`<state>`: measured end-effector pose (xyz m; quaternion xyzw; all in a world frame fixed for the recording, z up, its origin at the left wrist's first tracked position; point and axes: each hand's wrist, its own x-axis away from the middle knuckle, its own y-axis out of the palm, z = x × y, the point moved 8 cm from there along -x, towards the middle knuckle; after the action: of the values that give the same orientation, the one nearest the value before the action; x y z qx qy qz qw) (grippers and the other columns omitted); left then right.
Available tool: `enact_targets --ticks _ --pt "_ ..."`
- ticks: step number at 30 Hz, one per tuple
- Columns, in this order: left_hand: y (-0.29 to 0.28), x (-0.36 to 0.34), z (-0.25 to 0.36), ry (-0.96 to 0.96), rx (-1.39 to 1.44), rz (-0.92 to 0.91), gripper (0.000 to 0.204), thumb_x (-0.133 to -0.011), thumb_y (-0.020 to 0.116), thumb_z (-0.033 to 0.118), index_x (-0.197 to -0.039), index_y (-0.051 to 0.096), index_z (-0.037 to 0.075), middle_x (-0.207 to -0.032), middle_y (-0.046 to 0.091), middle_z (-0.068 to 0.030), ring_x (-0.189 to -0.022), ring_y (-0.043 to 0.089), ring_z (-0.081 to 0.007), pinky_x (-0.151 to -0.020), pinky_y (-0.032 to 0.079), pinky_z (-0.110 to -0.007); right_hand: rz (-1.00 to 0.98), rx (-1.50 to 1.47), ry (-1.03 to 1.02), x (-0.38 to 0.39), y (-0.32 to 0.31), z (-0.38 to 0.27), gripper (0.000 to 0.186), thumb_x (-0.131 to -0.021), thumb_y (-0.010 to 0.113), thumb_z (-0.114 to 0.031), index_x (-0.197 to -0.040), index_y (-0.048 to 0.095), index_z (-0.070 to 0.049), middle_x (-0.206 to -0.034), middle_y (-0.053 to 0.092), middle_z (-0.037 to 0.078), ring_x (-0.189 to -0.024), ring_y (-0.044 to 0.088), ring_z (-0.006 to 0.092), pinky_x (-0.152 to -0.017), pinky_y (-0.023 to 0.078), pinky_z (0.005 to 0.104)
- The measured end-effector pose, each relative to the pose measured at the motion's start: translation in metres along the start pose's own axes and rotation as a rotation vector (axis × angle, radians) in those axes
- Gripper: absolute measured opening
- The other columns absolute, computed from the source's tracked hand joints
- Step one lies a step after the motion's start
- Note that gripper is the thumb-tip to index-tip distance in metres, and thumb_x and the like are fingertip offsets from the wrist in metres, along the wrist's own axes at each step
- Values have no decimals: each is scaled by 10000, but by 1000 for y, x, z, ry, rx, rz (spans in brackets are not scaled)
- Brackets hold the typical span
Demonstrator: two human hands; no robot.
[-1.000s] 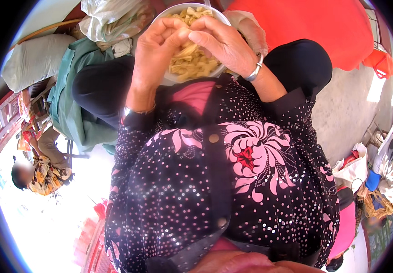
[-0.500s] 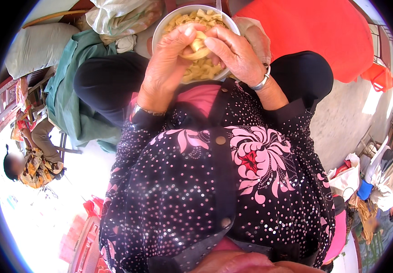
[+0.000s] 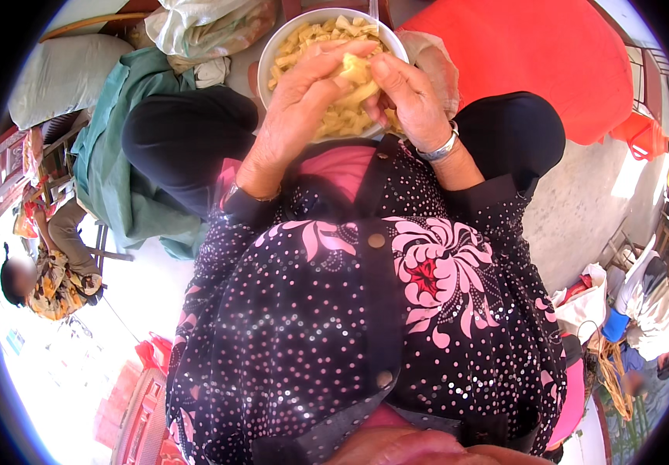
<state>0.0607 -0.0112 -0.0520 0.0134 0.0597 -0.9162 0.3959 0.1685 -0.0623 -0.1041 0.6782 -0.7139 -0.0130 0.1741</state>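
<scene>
Nearest, a dotted black blouse [image 3: 365, 325] with pink flowers fills the view. Above it both hands meet over the bowl [image 3: 276, 48]: the left hand [image 3: 300, 101] and right hand [image 3: 408, 97] pinch one pale yellow piece [image 3: 356, 74], its long axis tilted up-left. Beyond lie a green cloth [image 3: 117, 155] and red cover [image 3: 536, 54].

I'm outdoors in a sunlit yard or street spot: concrete ground [image 3: 575, 209], red plastic stools [image 3: 644, 136], bags [image 3: 582, 306], seated people nearby.
</scene>
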Motion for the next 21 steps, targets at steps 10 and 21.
enact_targets --ticks 10,21 --pt "5 4 -36 -221 106 141 459 -985 402 347 -1225 518 -27 -836 614 -55 -773 589 -108 -691 488 -238 79 156 -96 -5 0 -6 294 -944 526 -295 -1044 496 -20 -845 628 39 -680 602 72 -580 476 186" --pt "26 11 -48 -457 1290 -37 478 -991 346 375 -1209 474 -31 -1051 533 -120 -789 535 -165 -788 519 -361 65 370 -171 4 -14 -13 238 -896 616 -241 -839 639 -11 -709 589 -18 -640 470 29 -565 396 200"
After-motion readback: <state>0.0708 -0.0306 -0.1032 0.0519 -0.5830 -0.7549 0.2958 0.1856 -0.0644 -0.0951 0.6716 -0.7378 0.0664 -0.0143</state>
